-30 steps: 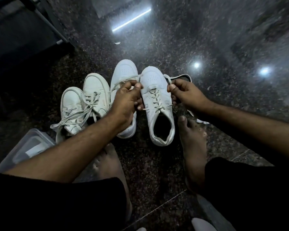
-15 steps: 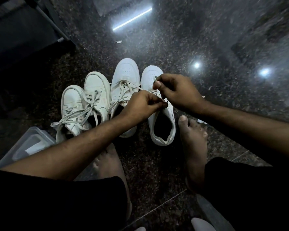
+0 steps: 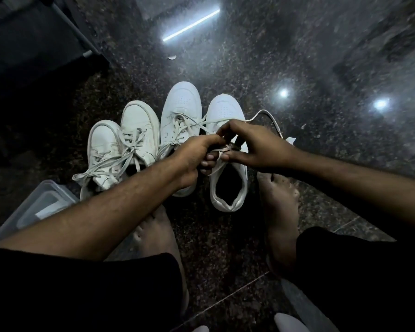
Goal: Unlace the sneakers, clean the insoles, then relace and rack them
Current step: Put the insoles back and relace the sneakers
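In the head view, the lace [image 3: 222, 149] is pinched between the fingers of the left hand [image 3: 194, 154] and right hand [image 3: 256, 146], directly above the rightmost sneaker [image 3: 228, 180], whose long axis runs away from the fingers; both hands are equally near.

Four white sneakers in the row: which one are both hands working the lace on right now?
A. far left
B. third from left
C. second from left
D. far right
D: the left hand and right hand meet over the far-right sneaker, pinching its lace, which loops off to the right.
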A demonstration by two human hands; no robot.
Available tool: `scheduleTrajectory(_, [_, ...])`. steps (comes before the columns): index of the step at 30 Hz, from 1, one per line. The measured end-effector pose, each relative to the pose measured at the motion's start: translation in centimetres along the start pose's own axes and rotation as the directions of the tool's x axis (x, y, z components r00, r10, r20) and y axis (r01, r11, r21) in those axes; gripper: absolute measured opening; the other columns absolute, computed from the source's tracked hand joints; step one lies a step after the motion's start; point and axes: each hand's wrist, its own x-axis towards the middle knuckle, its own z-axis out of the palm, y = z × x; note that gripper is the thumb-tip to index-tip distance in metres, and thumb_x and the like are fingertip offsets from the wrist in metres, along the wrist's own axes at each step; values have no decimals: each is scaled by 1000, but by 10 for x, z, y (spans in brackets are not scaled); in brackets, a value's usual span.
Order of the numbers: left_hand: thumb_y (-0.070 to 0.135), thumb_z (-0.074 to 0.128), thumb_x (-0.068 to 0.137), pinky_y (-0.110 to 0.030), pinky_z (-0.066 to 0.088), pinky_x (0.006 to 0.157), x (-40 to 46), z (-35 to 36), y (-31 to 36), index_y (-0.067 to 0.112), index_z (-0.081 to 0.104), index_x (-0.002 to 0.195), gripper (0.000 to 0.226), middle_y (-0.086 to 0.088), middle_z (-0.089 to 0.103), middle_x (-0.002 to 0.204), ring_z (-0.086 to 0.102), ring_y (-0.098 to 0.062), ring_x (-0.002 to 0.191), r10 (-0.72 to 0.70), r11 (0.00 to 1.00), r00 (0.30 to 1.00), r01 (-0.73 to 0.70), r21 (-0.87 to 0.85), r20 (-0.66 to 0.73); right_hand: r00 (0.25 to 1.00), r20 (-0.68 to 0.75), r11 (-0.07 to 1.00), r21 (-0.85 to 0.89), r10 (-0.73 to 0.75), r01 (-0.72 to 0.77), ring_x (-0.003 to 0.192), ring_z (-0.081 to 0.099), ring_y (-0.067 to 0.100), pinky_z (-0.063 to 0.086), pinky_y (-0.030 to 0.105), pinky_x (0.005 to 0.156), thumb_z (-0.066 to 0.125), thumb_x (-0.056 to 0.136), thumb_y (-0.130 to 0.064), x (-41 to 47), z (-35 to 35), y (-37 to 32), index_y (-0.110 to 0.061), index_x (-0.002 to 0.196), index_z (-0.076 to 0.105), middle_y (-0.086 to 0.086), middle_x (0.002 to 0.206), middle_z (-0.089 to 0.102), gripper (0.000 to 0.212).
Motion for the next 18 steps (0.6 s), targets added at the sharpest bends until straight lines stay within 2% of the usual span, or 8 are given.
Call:
scheduleTrajectory(3, [21, 49, 88, -22, 14, 44, -1, 1, 2, 19, 51, 65, 23, 4, 30, 50, 17, -11, 41, 35, 999, 998, -37, -33, -44, 996, -77, 980, -194, -48, 33, 85, 60, 8, 51, 28, 76, 73, 87, -27, -1, 1, 2, -19, 109, 60, -10, 97, 64, 27])
scheduleTrajectory(5, [20, 50, 86, -25, 22, 47, -1, 0, 3, 12, 55, 63, 25, -3, 37, 51, 26, -15, 43, 185, 982, 972, -179, 54, -144, 993, -106, 952, -305, -50, 16, 88, 64, 12, 54, 37, 71, 67, 89, -33, -2, 0, 3, -26, 100, 61, -10, 96, 67, 14])
scheduleTrajectory(7, [28, 59, 89, -32, 39, 51, -1, -3, 1, 9, 62, 70, 27, -6, 53, 57, 45, -20, 49, 464, 866, 857, -386, 318, -224, 988, -152, 916, -396, -3, -58, 86, 65, 13, 54, 36, 65, 60, 89, -39, -2, -3, 3, -28, 96, 63, -11, 94, 67, 13])
scheduleTrajectory(9, [35, 71, 88, -30, 48, 59, -2, -7, 1, 15, 63, 77, 24, 2, 60, 72, 55, -14, 60, 698, 642, 698, -510, 572, -161, 982, -182, 908, -402, 49, -120, 81, 64, 11, 50, 31, 61, 58, 88, -41, -2, -5, 4, -28, 92, 66, -12, 88, 66, 16])
scheduleTrajectory(11, [32, 80, 83, -17, 43, 64, -3, -9, 2, 15, 65, 76, 24, 0, 57, 87, 55, -8, 66, 801, 425, 599, -582, 694, 12, 976, -170, 942, -282, 140, -184, 75, 63, 5, 44, 23, 60, 62, 88, -37, -2, -6, 5, -26, 87, 70, -12, 81, 66, 14])
scheduleTrajectory(13, [31, 84, 80, -13, 41, 67, -1, -11, 0, 12, 75, 85, 22, -5, 57, 101, 56, -7, 67, 813, 273, 557, -620, 736, 168, 960, -135, 961, -98, 244, -258, 67, 60, -7, 39, 10, 60, 66, 88, -32, -2, -7, 6, -23, 86, 73, -12, 76, 69, 11])
scheduleTrajectory(16, [33, 86, 76, -11, 40, 72, 4, -13, -8, 12, 77, 107, 38, -7, 57, 113, 53, 3, 72, 814, 222, 546, -607, 763, 197, 951, -8, 925, 234, 310, -300, 68, 60, -5, 47, 21, 69, 68, 91, -23, -3, -11, 6, -14, 88, 75, -2, 77, 73, 12])
scheduleTrajectory(18, [32, 87, 75, -10, 39, 73, 3, -13, -7, 14, 77, 102, 35, -5, 56, 112, 52, 3, 77, 826, 223, 534, -604, 765, 180, 953, 81, 875, 380, 292, -301, 82, 66, 7, 52, 31, 85, 68, 92, -21, -4, -13, 8, -11, 91, 75, 5, 88, 75, 12])
